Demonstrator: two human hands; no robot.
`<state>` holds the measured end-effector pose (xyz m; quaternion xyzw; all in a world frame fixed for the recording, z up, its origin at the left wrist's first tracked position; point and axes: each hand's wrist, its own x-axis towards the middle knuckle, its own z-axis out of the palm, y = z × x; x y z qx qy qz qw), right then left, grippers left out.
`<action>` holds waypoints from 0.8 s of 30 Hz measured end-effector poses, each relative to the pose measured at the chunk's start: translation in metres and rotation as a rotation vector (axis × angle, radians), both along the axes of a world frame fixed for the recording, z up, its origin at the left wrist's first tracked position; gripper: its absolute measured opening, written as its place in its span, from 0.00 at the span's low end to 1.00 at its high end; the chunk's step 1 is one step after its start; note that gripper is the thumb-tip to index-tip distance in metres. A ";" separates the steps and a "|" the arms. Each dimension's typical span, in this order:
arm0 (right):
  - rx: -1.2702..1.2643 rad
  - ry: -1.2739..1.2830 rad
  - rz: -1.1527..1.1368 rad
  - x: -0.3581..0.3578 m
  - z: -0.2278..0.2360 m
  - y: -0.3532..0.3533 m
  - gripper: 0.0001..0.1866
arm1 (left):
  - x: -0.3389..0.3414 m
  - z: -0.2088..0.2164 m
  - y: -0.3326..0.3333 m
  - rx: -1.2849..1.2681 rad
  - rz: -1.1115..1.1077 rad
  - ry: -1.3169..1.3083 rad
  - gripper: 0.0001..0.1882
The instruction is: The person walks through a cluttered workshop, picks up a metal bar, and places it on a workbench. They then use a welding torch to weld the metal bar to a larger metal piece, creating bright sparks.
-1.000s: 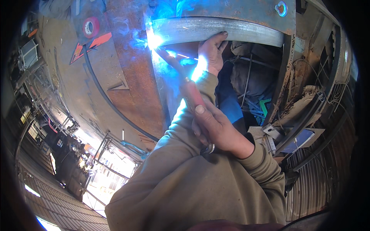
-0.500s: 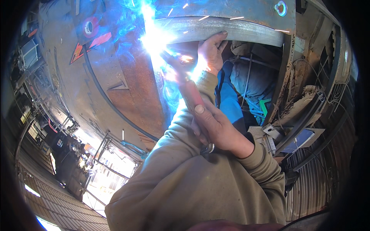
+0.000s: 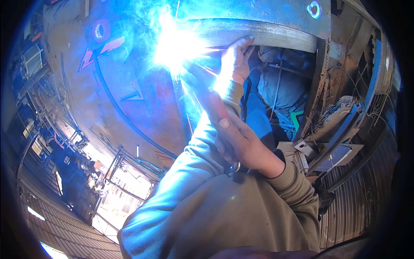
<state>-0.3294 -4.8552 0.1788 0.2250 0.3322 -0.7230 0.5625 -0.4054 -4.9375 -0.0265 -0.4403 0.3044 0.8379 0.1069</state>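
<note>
My right hand (image 3: 241, 140) wraps round the red handle of a welding torch (image 3: 217, 108), thumb along its top. A coiled metal spring shows at the handle's lower end. The torch's tip is lost in a blinding white-blue arc at the left end of a curved grey metal bar (image 3: 267, 35). My left hand (image 3: 236, 58) reaches up past the torch, its fingers closed on the bar's lower edge, right of the arc. Behind and left of the arc spreads a large rusty metal sheet (image 3: 151, 116). Glare hides the spot being welded.
A dark hose (image 3: 114, 105) curves down the sheet. A ring-shaped lug (image 3: 315, 9) sits at upper right. Below the bar is an opening with blue cloth (image 3: 258, 114) and a green-edged item (image 3: 296, 120). Rusty frame pieces and a box (image 3: 295, 151) stand to the right.
The arc's glare has grown wider and brighter, with more blue light and smoke over the sheet and my left sleeve. Both hands stay almost where they were.
</note>
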 end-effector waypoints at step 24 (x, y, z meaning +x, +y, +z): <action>-0.001 0.003 -0.011 0.002 -0.002 0.000 0.35 | -0.001 0.006 0.000 0.015 -0.002 -0.005 0.16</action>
